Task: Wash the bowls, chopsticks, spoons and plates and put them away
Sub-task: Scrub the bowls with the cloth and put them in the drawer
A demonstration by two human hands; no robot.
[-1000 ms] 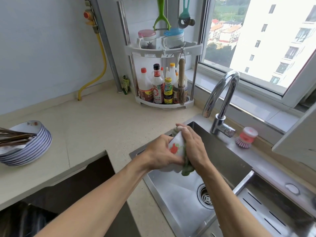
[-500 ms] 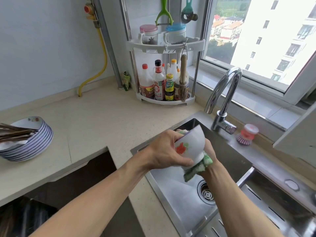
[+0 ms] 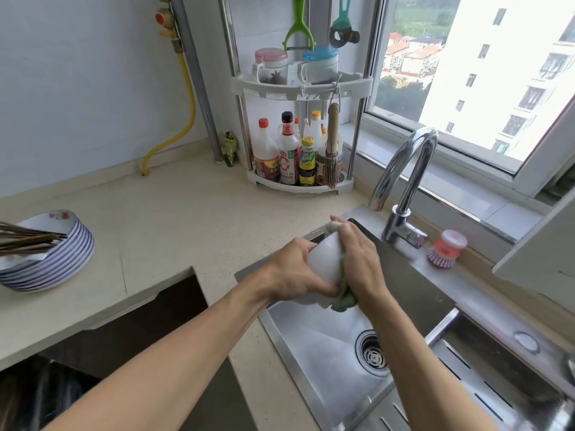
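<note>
Over the steel sink (image 3: 323, 362) my left hand (image 3: 292, 275) grips a white bowl (image 3: 323, 262) from the left, thumb under its base. My right hand (image 3: 357, 259) presses a green dishcloth (image 3: 343, 298) against the bowl's right side, fingers wrapped over the cloth. The bowl's inside is hidden by my right hand. A stack of blue-rimmed plates and bowls (image 3: 53, 259) sits on the counter at far left, with dark chopsticks (image 3: 25, 241) lying across the top.
The curved tap (image 3: 404, 181) rises behind the sink, with a pink dish brush (image 3: 445, 248) beside it. A corner rack (image 3: 298, 132) holds sauce bottles and jars. A drain (image 3: 373, 353) sits in the sink floor. A dark opening lies below the counter (image 3: 174, 219).
The bowl has been turned in my hands, so its red flower mark no longer shows. My right hand came from under the bowl up over its right side with the cloth.
</note>
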